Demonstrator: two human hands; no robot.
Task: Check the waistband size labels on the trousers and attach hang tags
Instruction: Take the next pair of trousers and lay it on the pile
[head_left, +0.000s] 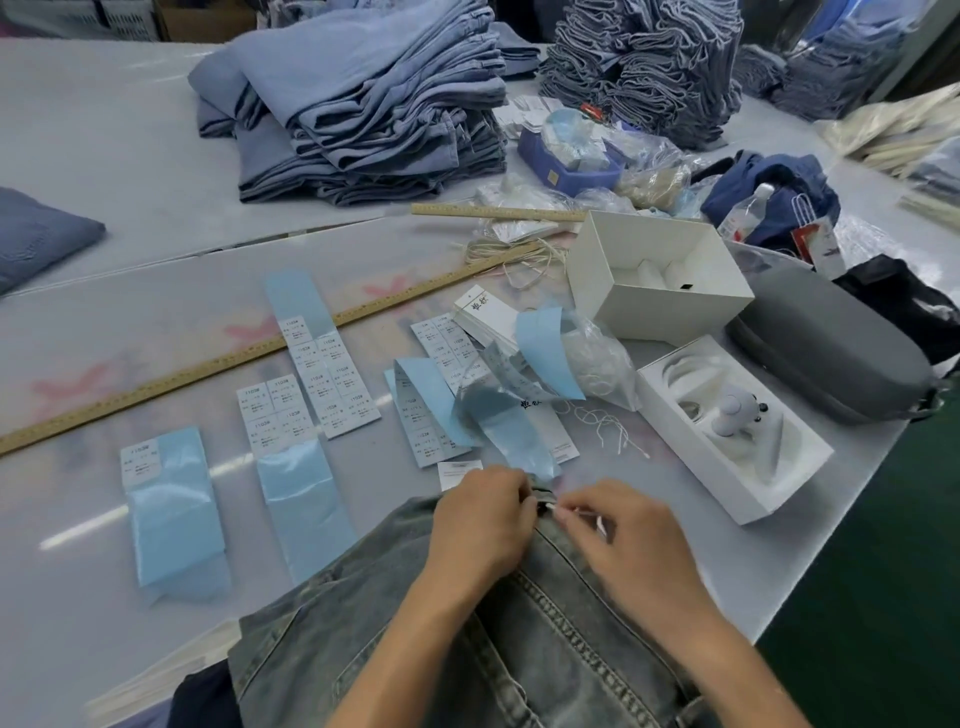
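A pair of faded grey-blue denim trousers (467, 649) lies at the near edge of the table, waistband pointing away from me. My left hand (480, 519) grips the waistband at its far edge. My right hand (621, 525) pinches a thin white string (582, 512) right beside it; the fingertips of both hands almost meet. A small white tag (457, 474) lies just beyond my left hand. Sticker sheets of size labels on blue backing (332, 374) are spread over the table. A stack of white hang tags (488, 312) lies further back.
Long wooden rulers (234, 358) cross the table. An open white box (657, 280), a white tray with a small device (732, 426) and a grey case (831, 348) stand at the right. Folded denim piles (363, 104) fill the back. Loose strings (608, 421) lie by a plastic bag.
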